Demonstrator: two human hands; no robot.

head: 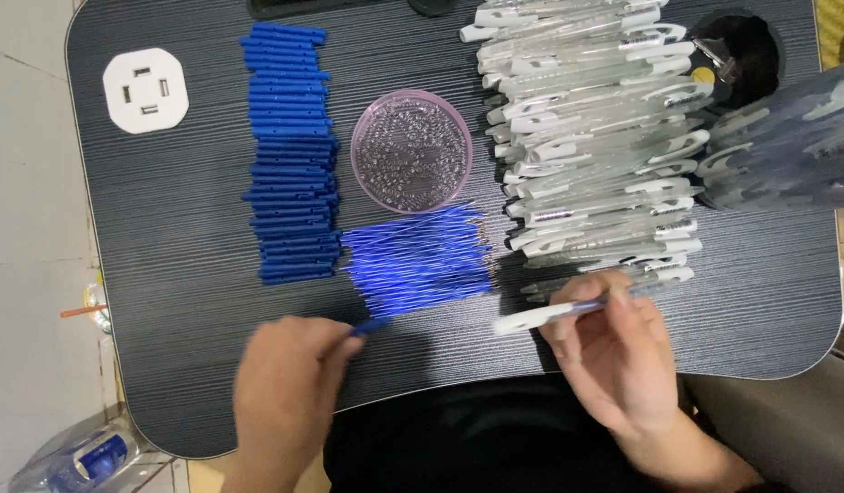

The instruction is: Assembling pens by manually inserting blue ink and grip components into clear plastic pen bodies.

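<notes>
I see right hand (614, 351) gripping clear plastic pen barrel (568, 313), refill inside; left hand (290, 383) pinching blue end piece (369, 326) below round pink dish (411, 151). Big piles unassembled.

Bright, even light from above; glare glints off the clear pen barrels (595, 137) beyond the fingers, and the left hand (290, 383) smears with motion blur.

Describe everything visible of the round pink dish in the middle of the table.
The pink dish is a shallow, round, translucent container, plastic by its look, lying flat and open on the dark ribbed table. It is filled with many tiny clear or silvery pieces, too small to identify. It sits between the stack of blue caps and the pile of clear pen barrels, just above the blue refills. Neither hand touches it.
</notes>
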